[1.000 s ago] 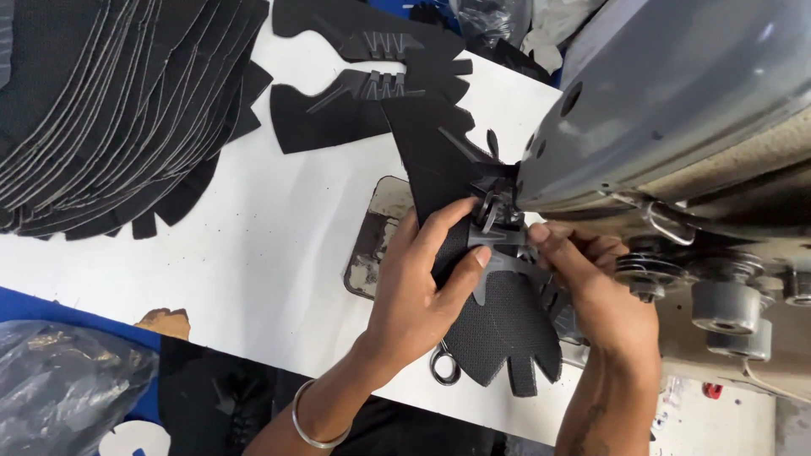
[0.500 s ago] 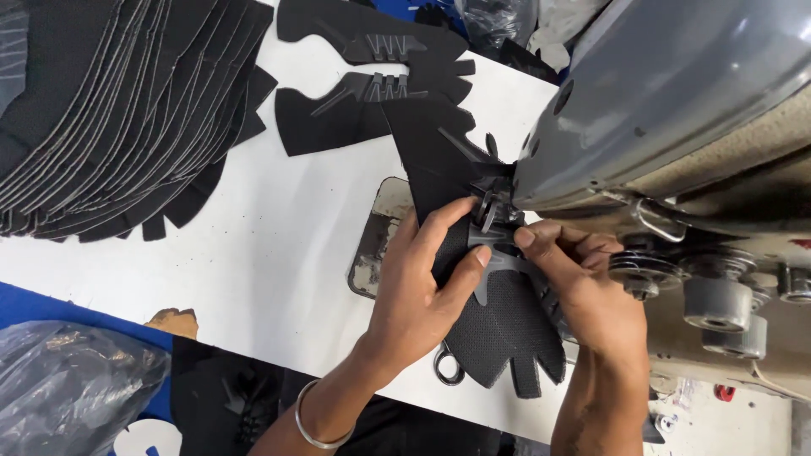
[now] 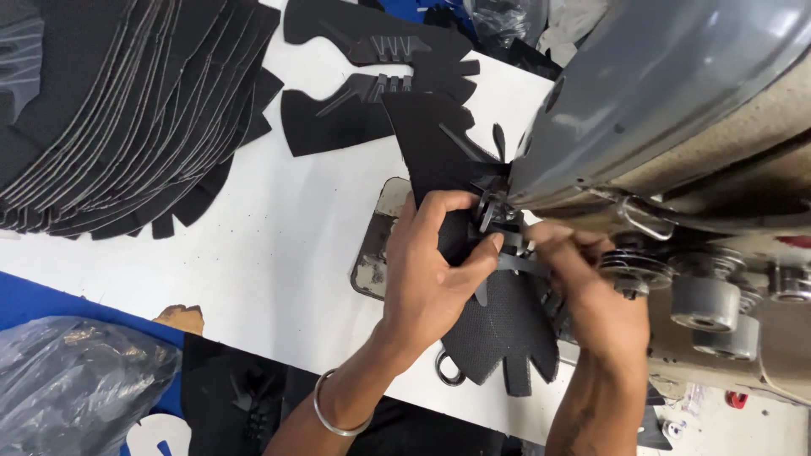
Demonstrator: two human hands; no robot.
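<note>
A black fabric shoe-upper piece (image 3: 504, 325) lies under the needle area of a grey sewing machine (image 3: 659, 110). My left hand (image 3: 431, 270) grips this piece just left of the presser foot (image 3: 494, 211), thumb and fingers curled on the cloth. My right hand (image 3: 591, 295) pinches the same piece and a narrow dark strip at the foot, close under the machine head. The far part of the piece (image 3: 431, 143) runs out behind the needle. A metal bangle (image 3: 334, 414) sits on my left wrist.
A large fanned stack of black cut pieces (image 3: 127, 110) fills the upper left of the white table (image 3: 253, 253). Two more black pieces (image 3: 363, 80) lie behind the machine. A plastic bag (image 3: 76, 380) sits at the lower left. Thread tension discs (image 3: 634, 270) project from the machine's front.
Both hands stay at the presser foot; my right hand has shifted slightly in toward the needle. The camera has drifted a little, so the table shows slightly lower.
</note>
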